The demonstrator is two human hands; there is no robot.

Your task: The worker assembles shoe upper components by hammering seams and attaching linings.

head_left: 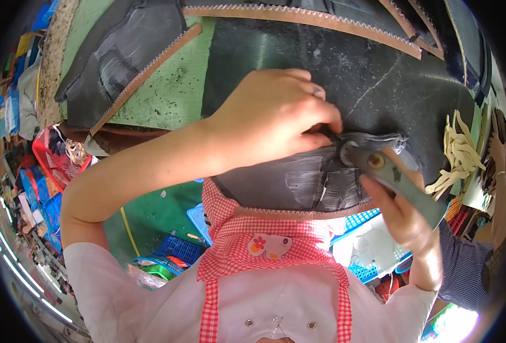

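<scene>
A dark grey, leather-like piece [267, 184] with a brown, zigzag-edged strip along its near side lies at the table's near edge, against my apron. My left hand [287, 114] is closed, with thumb and bent fingers pinching the piece's folded upper edge. My right hand [404, 220] is wrapped round a grey-green hand tool [399, 186] with a brass-coloured knob and a small round metal end. That end rests at the fold, just right of my left fingertips. Pale scuffed patches show on the piece beside it. My left palm is hidden.
Similar dark pieces with zigzag strips [304, 22] lie at the far side and far left of the black table surface [373, 74]. Pale yellow strips [459, 151] hang at the right. Blue baskets [175, 250] stand below. Another person's arm [499, 171] shows at far right.
</scene>
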